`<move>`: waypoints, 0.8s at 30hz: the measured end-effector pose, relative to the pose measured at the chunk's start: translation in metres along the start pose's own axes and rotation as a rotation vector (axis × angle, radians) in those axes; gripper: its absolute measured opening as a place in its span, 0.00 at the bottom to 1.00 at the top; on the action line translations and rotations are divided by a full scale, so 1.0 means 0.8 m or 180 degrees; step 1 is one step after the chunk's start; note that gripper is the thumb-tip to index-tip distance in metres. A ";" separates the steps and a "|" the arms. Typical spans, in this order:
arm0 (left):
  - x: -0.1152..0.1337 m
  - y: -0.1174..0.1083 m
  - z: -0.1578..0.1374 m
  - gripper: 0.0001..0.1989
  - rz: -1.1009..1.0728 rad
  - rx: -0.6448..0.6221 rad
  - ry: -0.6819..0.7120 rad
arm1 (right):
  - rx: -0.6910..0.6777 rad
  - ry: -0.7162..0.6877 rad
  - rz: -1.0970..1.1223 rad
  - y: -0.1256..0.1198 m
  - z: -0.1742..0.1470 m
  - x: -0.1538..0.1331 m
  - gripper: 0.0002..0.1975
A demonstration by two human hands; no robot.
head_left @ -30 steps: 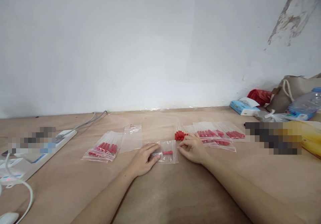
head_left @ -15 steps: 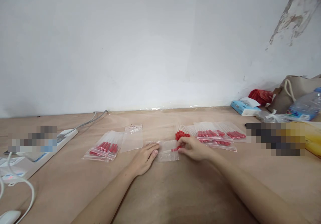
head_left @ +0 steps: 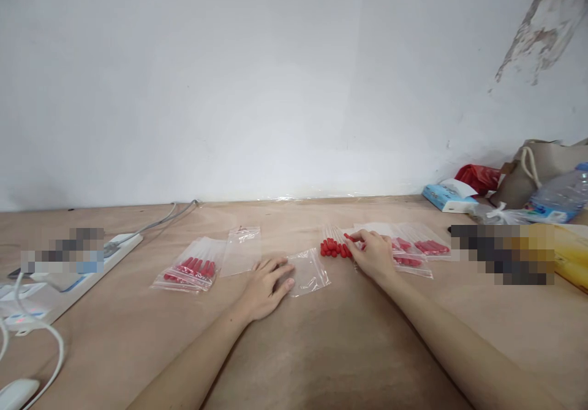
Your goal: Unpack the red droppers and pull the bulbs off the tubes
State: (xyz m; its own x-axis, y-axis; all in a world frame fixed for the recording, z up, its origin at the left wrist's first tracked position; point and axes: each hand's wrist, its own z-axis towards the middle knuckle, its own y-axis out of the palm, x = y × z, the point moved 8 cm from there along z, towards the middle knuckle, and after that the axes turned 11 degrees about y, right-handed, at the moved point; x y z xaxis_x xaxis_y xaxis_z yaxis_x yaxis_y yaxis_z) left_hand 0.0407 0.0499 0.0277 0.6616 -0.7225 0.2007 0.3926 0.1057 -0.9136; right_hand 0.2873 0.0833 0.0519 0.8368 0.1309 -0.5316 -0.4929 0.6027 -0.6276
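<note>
My left hand (head_left: 265, 290) rests palm down with its fingers apart, at the left edge of a clear zip bag (head_left: 309, 275) lying flat on the table. To the right of that bag is a pile of thin pale sticks with red handles (head_left: 331, 248). Over the right side of this pile, my right hand (head_left: 372, 254) pinches a red-handled stick (head_left: 349, 236) between thumb and fingers; much of its thin part is hard to make out. An empty-looking zip bag (head_left: 243, 254) lies beyond my left hand.
Filled zip bags (head_left: 190, 266) lie at left, and more filled bags (head_left: 429, 247) at right. A power strip (head_left: 101, 269) with cables stands far left. At right are a tissue pack (head_left: 449, 197), a plastic bottle (head_left: 563, 192) and a yellow package (head_left: 565, 250).
My right hand has moved right and away from the bag, over to the pile of red-handled sticks. The clear bag has turned slightly. My left hand's fingers are a little more raised.
</note>
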 end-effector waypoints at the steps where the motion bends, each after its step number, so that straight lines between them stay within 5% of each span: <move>1: -0.002 -0.008 0.003 0.17 0.0026 0.0157 -0.0097 | -0.0027 -0.0087 -0.0164 0.006 -0.005 -0.004 0.08; 5: -0.021 -0.031 0.027 0.12 0.0143 0.0352 -0.0434 | -0.0057 -0.0213 -0.0418 0.011 -0.013 -0.010 0.10; 11: -0.065 -0.011 0.064 0.17 -0.0085 -0.0479 -0.1050 | 0.0011 -0.0248 -0.0413 0.008 -0.020 -0.009 0.10; 15: -0.080 0.009 0.066 0.13 -0.0313 -0.0664 -0.1283 | 0.0263 -0.0342 -0.0365 0.001 -0.026 -0.015 0.09; 24: -0.184 -0.095 -0.009 0.11 0.0172 0.0753 -0.2660 | 0.0663 -0.0664 -0.0234 -0.010 -0.033 -0.031 0.07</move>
State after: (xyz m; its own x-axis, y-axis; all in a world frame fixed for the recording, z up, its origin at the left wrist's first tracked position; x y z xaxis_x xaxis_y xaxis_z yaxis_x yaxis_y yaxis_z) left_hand -0.0909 0.1429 0.0647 0.8990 0.0161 0.4377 0.4082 0.3315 -0.8506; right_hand 0.2643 0.0544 0.0549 0.9100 0.2268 -0.3472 -0.3877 0.7622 -0.5184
